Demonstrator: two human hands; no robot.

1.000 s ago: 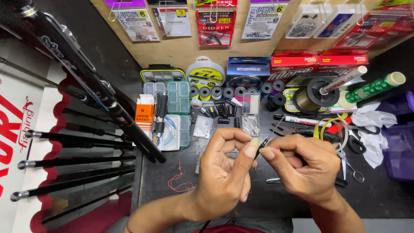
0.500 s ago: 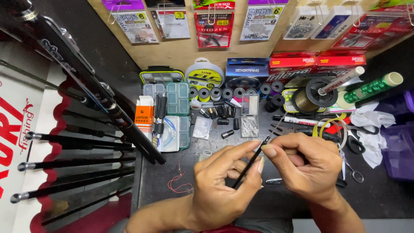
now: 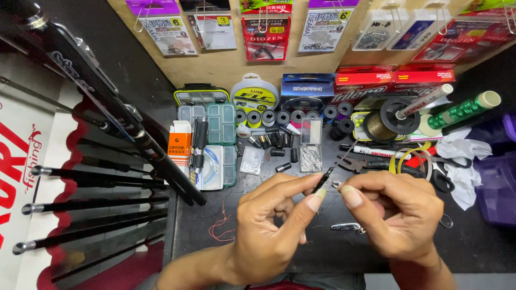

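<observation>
Here you are holding both hands close together above the dark table (image 3: 473, 247), nearly fingertip to fingertip; your left hand (image 3: 269, 225) is pinching a thin black tube (image 3: 321, 181) between thumb and forefinger, closed on it, with the tube tilting up and to the right from the fingertips; your right hand (image 3: 395, 215) is curling shut just beside it, thumb and forefinger pressed together at the tube's upper end, though what they are gripping is too small to tell; a metal clip (image 3: 345, 227) is lying on the table under the gap between your hands, and a red thread (image 3: 221, 228) is looping on the table left of your left wrist; beyond your fingers a clear box (image 3: 310, 159) is sitting among small black tubes (image 3: 274, 140); a row of spools (image 3: 279, 116) is running behind them; a green tackle box (image 3: 220, 124) is standing open to the left, beside an orange packet (image 3: 179, 145); pliers (image 3: 371, 164) and scissors (image 3: 441, 180) are lying to the right, near a large line spool (image 3: 389, 121); black rods (image 3: 91, 204) are slanting along the left edge; hook packets (image 3: 266, 37) are hanging on the board at the back.
</observation>
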